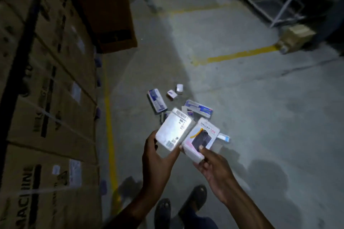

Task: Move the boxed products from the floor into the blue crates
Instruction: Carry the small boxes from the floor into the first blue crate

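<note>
The left hand [158,160] grips a white box [172,132], the right hand [212,165] a pink box [200,140]; several boxes [198,110] remain on the floor [260,117], no blue crates visible.

Boxed products [188,104] — floor [242,98], both hands

Two boxed products are held above the floor, their near corners touching. The white box [173,132] is flat and rectangular, tilted, with small dark print and a label at its lower edge. The pink-and-white box [201,138] shows a dark product picture, an orange mark and red lettering. Further boxes lie scattered on the concrete beyond: a long blue-and-white box [157,100], another blue-and-white box [198,109], two small white boxes [172,94] [179,88], and one partly hidden [224,137].
</note>
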Demonstrator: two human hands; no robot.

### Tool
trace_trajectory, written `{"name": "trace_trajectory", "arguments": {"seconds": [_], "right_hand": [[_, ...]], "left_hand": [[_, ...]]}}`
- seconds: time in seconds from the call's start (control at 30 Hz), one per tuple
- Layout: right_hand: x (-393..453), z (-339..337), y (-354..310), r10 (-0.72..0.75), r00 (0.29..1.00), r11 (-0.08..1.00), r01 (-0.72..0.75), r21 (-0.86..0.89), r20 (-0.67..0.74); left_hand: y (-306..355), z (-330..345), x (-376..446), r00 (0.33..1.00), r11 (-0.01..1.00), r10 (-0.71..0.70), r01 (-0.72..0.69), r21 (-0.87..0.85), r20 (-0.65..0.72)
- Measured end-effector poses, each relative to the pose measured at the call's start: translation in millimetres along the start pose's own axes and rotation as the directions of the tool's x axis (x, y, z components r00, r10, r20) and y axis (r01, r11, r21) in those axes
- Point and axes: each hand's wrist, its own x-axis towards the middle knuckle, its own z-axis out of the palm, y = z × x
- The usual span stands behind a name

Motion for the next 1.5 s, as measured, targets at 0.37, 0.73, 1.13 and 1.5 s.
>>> {"name": "trace_trajectory", "arguments": {"seconds": [0.37,0.73,1.13,1.5], "right_hand": [[-168.8,-216.3,15.0,-0.115,0.944,0.933,0.210,0.292,-0.311],[-353.1,-460.2,50.0,-0.199,0.753,0.904,0.389,0.180,-0.628],[-437.9,-666.3,73.9,-0.063,0.297,0.963,0.267,0.020,-0.953],[-499.3,-866.0,-8.7,-0.022,0.009,0.898,0.439,-0.016,-1.000]], "left_hand": [[63.0,120.7,-161.7,0.830,0.986,0.070,-0.142,0.089,0.553],[109.2,310.5,-415.5,0.526,0.981,-0.067,-0.119,0.152,0.848],[145.2,492.2,-607.0,0.181,0.966,0.002,-0.255,0.045,0.983],[199.7,728.0,-754.1,-0.115,0.966,-0.049,-0.259,0.017,0.992]]}}
